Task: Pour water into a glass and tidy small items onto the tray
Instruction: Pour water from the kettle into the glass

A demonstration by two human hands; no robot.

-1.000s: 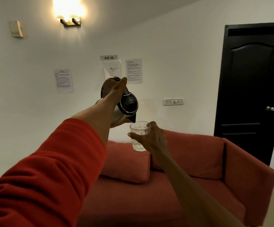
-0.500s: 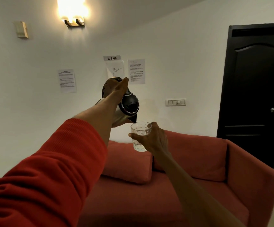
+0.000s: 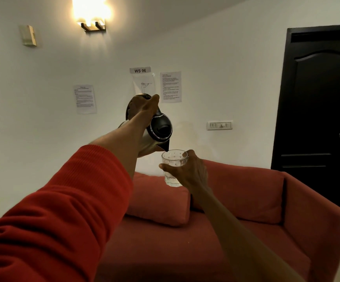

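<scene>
The left hand (image 3: 142,106) was wrapped tight around the handle of the kettle (image 3: 157,131), which was tipped so its spout hung just over the rim of the glass (image 3: 173,167). The right hand (image 3: 187,171) curled closed around that glass, holding it upright in the air above the red sofa (image 3: 246,196). The pouring step seemed under way (a little water looked to sit at the bottom). Next would come levelling the kettle; no tray was in view.
</scene>
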